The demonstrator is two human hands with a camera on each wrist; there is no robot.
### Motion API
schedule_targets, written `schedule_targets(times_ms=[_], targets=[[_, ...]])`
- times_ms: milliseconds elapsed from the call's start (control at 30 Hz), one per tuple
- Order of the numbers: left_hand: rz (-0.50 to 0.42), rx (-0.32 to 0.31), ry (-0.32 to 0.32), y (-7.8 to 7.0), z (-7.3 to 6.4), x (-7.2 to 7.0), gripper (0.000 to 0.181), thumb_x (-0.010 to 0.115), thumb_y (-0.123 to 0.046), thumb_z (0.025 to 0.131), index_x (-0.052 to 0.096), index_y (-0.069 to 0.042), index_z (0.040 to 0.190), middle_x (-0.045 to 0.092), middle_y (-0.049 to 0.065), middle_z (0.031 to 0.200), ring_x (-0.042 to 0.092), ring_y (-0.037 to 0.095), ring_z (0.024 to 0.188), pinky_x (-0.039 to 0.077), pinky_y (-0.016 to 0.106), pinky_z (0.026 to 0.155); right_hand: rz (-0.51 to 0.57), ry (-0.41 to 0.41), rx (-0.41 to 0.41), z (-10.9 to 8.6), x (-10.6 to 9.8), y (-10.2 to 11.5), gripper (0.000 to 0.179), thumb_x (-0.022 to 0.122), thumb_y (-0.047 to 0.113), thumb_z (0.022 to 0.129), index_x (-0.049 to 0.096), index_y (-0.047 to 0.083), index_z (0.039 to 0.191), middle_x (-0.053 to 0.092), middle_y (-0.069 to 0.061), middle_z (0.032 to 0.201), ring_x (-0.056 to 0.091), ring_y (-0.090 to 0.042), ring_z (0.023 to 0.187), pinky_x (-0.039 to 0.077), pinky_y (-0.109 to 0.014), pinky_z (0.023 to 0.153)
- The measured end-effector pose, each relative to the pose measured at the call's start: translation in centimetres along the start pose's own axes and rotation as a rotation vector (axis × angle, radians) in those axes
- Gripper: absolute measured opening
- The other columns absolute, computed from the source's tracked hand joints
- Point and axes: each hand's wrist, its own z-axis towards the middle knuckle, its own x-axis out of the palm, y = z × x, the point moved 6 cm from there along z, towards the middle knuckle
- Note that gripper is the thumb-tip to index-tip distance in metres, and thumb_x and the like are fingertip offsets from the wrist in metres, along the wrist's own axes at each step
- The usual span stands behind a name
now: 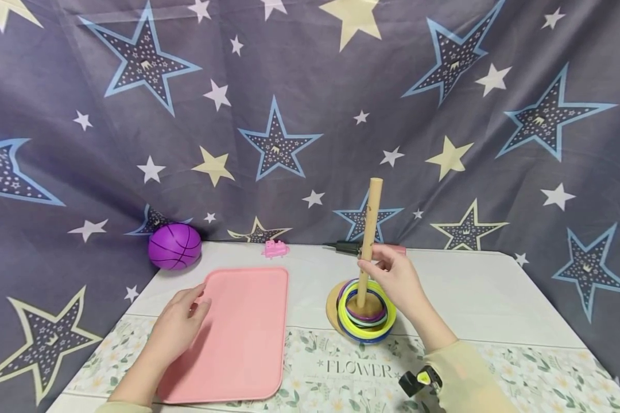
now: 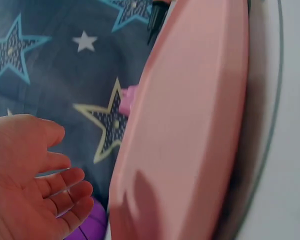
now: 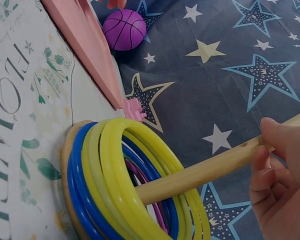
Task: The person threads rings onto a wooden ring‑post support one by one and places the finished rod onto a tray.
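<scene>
A wooden peg (image 1: 373, 212) rises from a round wooden base (image 1: 332, 310) right of the table's middle. Several plastic rings (image 3: 107, 170), yellow, blue and purple among them, lie stacked around its foot. My right hand (image 1: 399, 281) pinches the peg above the rings between thumb and fingers. To the left, my left hand (image 1: 178, 324) hovers over the left edge of a pink tray (image 1: 243, 338), its fingers loosely bent and holding nothing. The left wrist view shows that hand (image 2: 37, 180) palm up to the camera, apart from the tray.
A purple ball (image 1: 174, 246) sits at the back left corner. Near the back edge are a small pink toy (image 1: 275, 248) and a dark pointed object (image 1: 347, 247), partly hidden behind the peg. A star-patterned curtain (image 1: 310, 74) hangs behind the table.
</scene>
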Motion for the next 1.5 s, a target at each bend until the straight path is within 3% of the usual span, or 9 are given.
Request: schedule_targets(times_ms=[100, 233, 333, 567, 800, 1033, 1267, 1500], targets=[[0.023, -0.042, 0.021, 1.6, -0.1, -0.1, 0.055, 0.057, -0.028, 0.116, 0.053, 0.009, 0.156, 0.06, 0.032, 0.146, 0.068, 0.043, 0.119, 0.054, 0.065, 0.101, -0.008, -0.001, -0.005, 0.1, 0.1, -0.1, 0.016, 0.083, 0.018, 0.102, 0.081, 0.008, 0.114, 0.082, -0.008, 0.109, 0.067, -0.019, 0.077, 0.053, -0.027, 0.068], [0.005, -0.09, 0.059, 3.3, -0.2, 0.1, 0.054, 0.057, -0.027, 0.117, 0.054, 0.011, 0.155, 0.061, 0.033, 0.143, 0.067, 0.045, 0.122, 0.052, 0.067, 0.105, -0.008, -0.002, 0.013, 0.2, 0.2, -0.3, 0.016, 0.084, 0.019, 0.102, 0.082, 0.008, 0.114, 0.081, -0.009, 0.105, 0.063, -0.018, 0.07, 0.051, -0.026, 0.059], [-0.019, -0.107, 0.074, 4.2, -0.2, 0.2, 0.054, 0.058, -0.026, 0.116, 0.053, 0.012, 0.154, 0.062, 0.033, 0.14, 0.066, 0.046, 0.124, 0.05, 0.067, 0.109, 0.003, 0.003, 0.03, 0.2, 0.2, -0.5, 0.017, 0.083, 0.021, 0.103, 0.082, 0.008, 0.115, 0.078, -0.011, 0.099, 0.059, -0.018, 0.064, 0.048, -0.026, 0.052], [-0.028, -0.137, 0.101, 5.6, -0.1, 0.3, 0.052, 0.06, -0.02, 0.114, 0.053, 0.013, 0.154, 0.064, 0.03, 0.134, 0.066, 0.044, 0.12, 0.051, 0.068, 0.105, 0.005, 0.007, 0.044, 0.2, 0.3, -0.7, 0.021, 0.082, 0.025, 0.104, 0.081, 0.008, 0.116, 0.075, -0.011, 0.091, 0.058, -0.018, 0.063, 0.05, -0.026, 0.052], [-0.013, -0.124, 0.111, 6.2, -0.1, 0.4, 0.048, 0.066, -0.014, 0.109, 0.06, 0.009, 0.151, 0.067, 0.02, 0.125, 0.062, 0.03, 0.106, 0.052, 0.054, 0.094, -0.008, 0.007, 0.042, 0.1, 0.3, -0.5, 0.017, 0.081, 0.024, 0.104, 0.082, 0.011, 0.115, 0.072, -0.011, 0.083, 0.057, -0.021, 0.06, 0.049, -0.026, 0.05], [-0.013, -0.103, 0.095, 6.5, -0.2, 0.6, 0.046, 0.067, -0.013, 0.108, 0.062, 0.007, 0.15, 0.069, 0.017, 0.124, 0.063, 0.029, 0.106, 0.054, 0.054, 0.095, 0.007, -0.003, 0.041, -0.1, 0.0, -0.2, 0.01, 0.08, 0.022, 0.105, 0.08, 0.013, 0.107, 0.071, -0.015, 0.082, 0.062, -0.044, 0.065, 0.049, -0.026, 0.05], [0.017, -0.062, 0.057, 6.4, 0.0, 0.8, 0.042, 0.069, -0.009, 0.106, 0.067, 0.006, 0.145, 0.071, 0.013, 0.116, 0.065, 0.025, 0.1, 0.056, 0.053, 0.09, 0.031, -0.015, 0.007, 0.3, -0.3, 0.9, 0.012, 0.079, 0.024, 0.106, 0.08, 0.011, 0.107, 0.073, -0.012, 0.085, 0.062, -0.031, 0.064, 0.053, -0.026, 0.053], [0.011, -0.019, 0.048, 6.2, 0.6, 1.2, 0.039, 0.07, -0.007, 0.105, 0.069, 0.007, 0.141, 0.072, 0.012, 0.113, 0.067, 0.025, 0.1, 0.056, 0.054, 0.091, 0.063, 0.018, -0.027, 1.1, 0.2, 3.2, 0.015, 0.08, 0.028, 0.106, 0.08, 0.013, 0.109, 0.075, -0.012, 0.085, 0.064, -0.038, 0.065, 0.053, -0.029, 0.053]])
